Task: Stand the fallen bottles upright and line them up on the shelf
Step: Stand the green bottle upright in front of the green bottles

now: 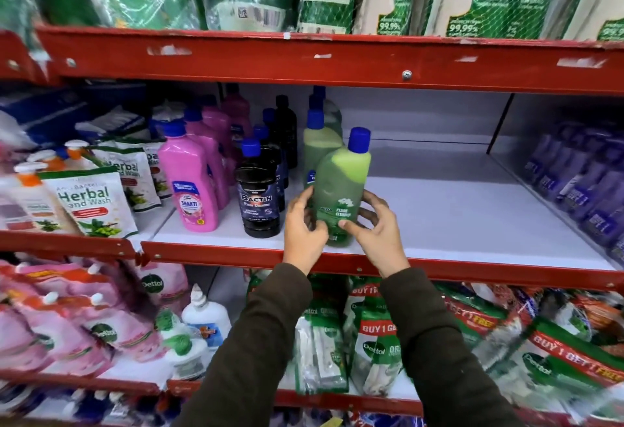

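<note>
A green floor-cleaner bottle [339, 186] with a blue cap stands near the front edge of the white shelf [456, 210], leaning slightly right. My left hand [304, 224] wraps its lower left side and my right hand [374, 227] grips its lower right side. Right behind it, more green bottles [319, 142] stand upright in a row. To their left are a row of black Bactin bottles [258, 197] and a row of pink Shakti bottles [190, 183], all upright with blue caps.
Purple bottles [580, 186] fill the shelf's right end. Herbal hand-wash pouches [91, 203] stand at the left. A red shelf beam [337, 61] runs overhead, with green refill packs above. Dettol pouches crowd the shelf below.
</note>
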`<state>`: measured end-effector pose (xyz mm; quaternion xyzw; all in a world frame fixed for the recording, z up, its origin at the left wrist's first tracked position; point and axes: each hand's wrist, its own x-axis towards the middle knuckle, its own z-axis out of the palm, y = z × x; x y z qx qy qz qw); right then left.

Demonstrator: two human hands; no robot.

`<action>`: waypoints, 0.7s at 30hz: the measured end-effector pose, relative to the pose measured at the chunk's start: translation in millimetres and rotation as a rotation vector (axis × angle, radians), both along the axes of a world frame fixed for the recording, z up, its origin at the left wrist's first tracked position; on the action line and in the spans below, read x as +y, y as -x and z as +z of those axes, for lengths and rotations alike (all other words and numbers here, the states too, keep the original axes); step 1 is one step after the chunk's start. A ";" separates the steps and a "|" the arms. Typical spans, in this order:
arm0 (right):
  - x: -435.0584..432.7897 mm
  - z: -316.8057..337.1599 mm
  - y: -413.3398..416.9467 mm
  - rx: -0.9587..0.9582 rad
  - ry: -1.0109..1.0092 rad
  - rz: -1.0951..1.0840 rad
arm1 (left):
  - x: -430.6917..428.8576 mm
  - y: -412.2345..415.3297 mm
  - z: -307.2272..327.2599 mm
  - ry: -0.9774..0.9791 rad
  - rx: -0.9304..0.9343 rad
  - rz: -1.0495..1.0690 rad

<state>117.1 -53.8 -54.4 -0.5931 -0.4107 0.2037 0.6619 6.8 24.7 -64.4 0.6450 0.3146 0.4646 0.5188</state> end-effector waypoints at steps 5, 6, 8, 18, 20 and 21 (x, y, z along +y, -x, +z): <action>15.3 -8.5 14.3 -0.017 -0.043 0.018 | 5.4 12.1 -4.2 -0.074 0.017 0.008; 15.1 -9.1 13.2 -0.017 -0.056 0.015 | 4.7 11.8 -4.3 -0.083 0.019 0.010; 14.2 -9.8 12.0 0.011 -0.081 -0.004 | 5.4 12.1 -6.6 -0.093 -0.001 0.030; 15.0 -18.9 14.8 -0.080 -0.030 -0.027 | 8.7 12.2 -12.6 -0.133 -0.046 0.134; 13.0 -19.3 16.0 -0.049 -0.012 0.062 | 6.7 12.5 -14.0 -0.157 -0.042 0.079; 12.5 -19.6 17.1 -0.053 0.005 0.093 | 5.6 13.3 -14.4 -0.169 -0.040 0.038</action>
